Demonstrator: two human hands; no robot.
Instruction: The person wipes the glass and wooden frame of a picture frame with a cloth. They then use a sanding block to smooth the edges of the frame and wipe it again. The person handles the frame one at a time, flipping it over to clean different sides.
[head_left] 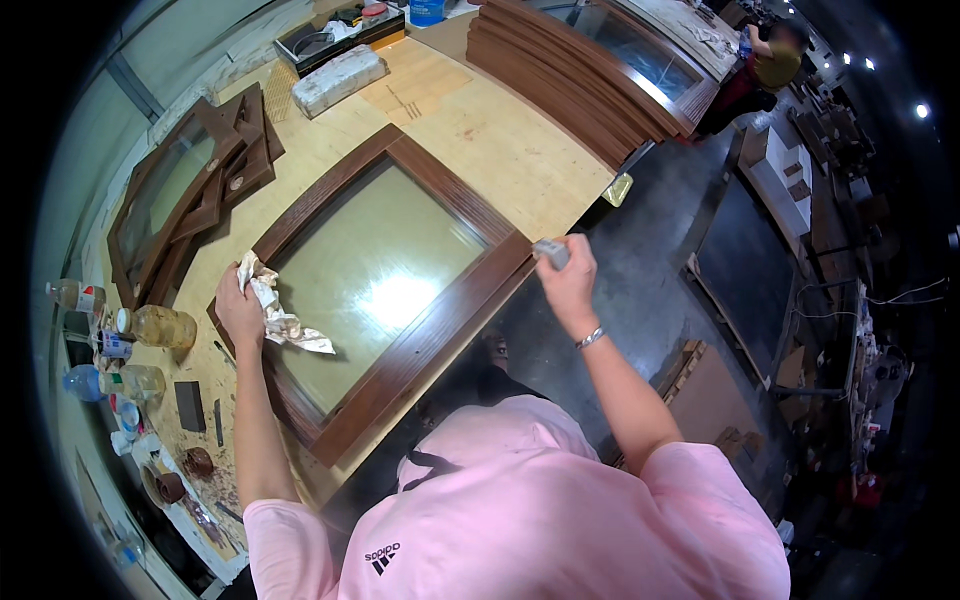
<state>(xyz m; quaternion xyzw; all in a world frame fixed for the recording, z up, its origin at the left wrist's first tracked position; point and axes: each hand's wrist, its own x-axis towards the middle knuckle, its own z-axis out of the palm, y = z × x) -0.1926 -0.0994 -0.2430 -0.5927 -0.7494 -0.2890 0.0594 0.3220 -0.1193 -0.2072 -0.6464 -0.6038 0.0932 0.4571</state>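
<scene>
A dark brown wooden frame with a pale glass pane lies flat on the plywood workbench. My left hand grips a crumpled stained rag at the frame's left corner, with the rag lying partly on the glass. My right hand holds a small grey block against the frame's right corner at the bench edge.
Stacked brown frames lie at the far right of the bench, and more frames at the left. Bottles and jars crowd the left edge. A wrapped white block sits at the back. Another person stands far right.
</scene>
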